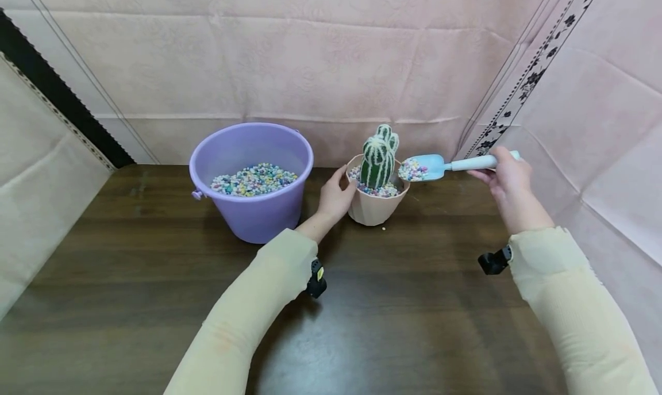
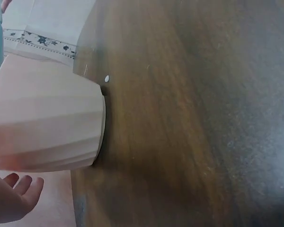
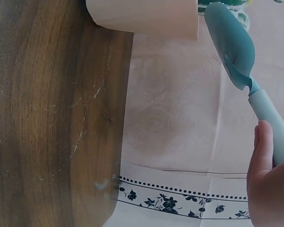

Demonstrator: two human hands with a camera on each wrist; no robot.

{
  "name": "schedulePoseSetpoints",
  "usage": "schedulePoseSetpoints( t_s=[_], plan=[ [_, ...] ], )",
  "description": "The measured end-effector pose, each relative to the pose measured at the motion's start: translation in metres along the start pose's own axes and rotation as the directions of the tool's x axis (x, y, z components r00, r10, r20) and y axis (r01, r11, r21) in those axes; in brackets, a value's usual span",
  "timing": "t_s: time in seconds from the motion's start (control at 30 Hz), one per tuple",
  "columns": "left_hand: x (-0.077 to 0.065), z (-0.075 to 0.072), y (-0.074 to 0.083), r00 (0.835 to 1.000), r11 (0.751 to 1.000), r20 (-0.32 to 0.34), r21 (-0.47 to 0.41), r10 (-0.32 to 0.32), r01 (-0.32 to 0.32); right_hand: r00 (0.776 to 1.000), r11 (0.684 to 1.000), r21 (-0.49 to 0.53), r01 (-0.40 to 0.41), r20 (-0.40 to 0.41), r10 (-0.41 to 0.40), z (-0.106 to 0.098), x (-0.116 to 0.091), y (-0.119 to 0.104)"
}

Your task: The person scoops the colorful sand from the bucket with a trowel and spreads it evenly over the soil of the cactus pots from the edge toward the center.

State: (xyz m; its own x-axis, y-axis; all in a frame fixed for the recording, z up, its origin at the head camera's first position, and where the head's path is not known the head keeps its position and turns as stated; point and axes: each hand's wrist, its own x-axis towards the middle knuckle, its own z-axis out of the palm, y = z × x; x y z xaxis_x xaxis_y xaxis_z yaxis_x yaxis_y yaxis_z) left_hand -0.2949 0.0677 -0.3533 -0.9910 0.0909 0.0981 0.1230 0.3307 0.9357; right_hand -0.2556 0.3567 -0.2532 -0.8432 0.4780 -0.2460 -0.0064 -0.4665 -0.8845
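Observation:
A pale pink ribbed pot holds a green cactus bedded in coloured pebbles. My left hand rests against the pot's left side with its thumb near the rim. In the left wrist view its fingers lie loosely spread beside the pot. My right hand grips the white handle of a blue scoop. The scoop's blade carries pebbles and hovers over the pot's right rim. The right wrist view shows the scoop from below, beside the pot.
A purple bucket partly filled with coloured pebbles stands left of the pot on the dark wooden table. One stray pebble lies in front of the pot. Pink cloth walls close in the back and right side.

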Motion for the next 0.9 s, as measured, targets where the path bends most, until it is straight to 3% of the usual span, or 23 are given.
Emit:
schedulePoseSetpoints(
  t_s=[0.27,0.63,0.9],
  plan=[
    [-0.0002,-0.0014,-0.0021,0.999,1.000,0.052,0.000,0.009,-0.009,1.000,0.999,-0.023,0.029,0.006,-0.029,0.0035,-0.0007,0.0000],
    [-0.0006,-0.0028,-0.0034,0.999,1.000,0.046,-0.007,-0.018,0.018,0.998,0.994,-0.086,0.067,0.003,-0.067,0.0088,-0.0030,0.0007],
    [-0.0035,-0.0009,-0.0052,0.999,1.000,0.045,-0.004,0.029,-0.029,0.997,0.995,-0.073,0.074,0.009,-0.074,0.0101,-0.0040,-0.0032]
  ],
)
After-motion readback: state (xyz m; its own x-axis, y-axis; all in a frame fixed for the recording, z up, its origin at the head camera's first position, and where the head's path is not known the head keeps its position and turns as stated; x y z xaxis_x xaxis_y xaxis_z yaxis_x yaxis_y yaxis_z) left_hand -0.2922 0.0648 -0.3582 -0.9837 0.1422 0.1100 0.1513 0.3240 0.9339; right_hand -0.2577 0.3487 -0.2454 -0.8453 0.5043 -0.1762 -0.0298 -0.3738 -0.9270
